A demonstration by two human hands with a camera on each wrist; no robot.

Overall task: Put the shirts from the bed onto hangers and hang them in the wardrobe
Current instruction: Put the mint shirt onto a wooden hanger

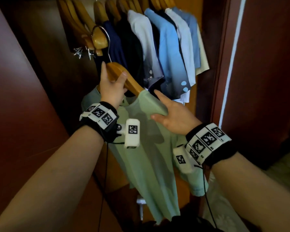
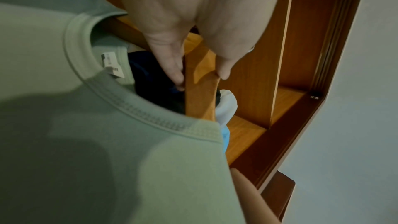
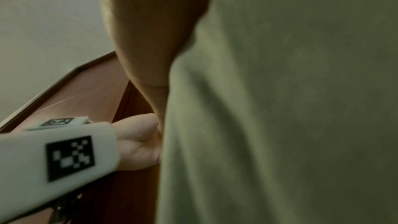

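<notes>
A pale green T-shirt (image 1: 146, 156) hangs on a wooden hanger (image 1: 132, 82) that I hold up in front of the open wardrobe. My left hand (image 1: 114, 71) grips the hanger's bar just below its metal hook (image 1: 108, 39), thumb in front and fingers behind. In the left wrist view that hand (image 2: 201, 77) pinches the hanger (image 2: 200, 94) above the shirt's collar (image 2: 133, 106). My right hand (image 1: 155, 105) lies on the shirt's right shoulder, index finger straight and thumb spread; its other fingers are hidden. The shirt (image 3: 280, 108) fills most of the right wrist view.
Several shirts (image 1: 171, 52) in navy, black, white, blue and cream hang at the wardrobe's right. Empty wooden hangers (image 1: 84, 22) crowd the left, just behind the hook. Dark red wardrobe doors (image 1: 23, 97) stand on both sides.
</notes>
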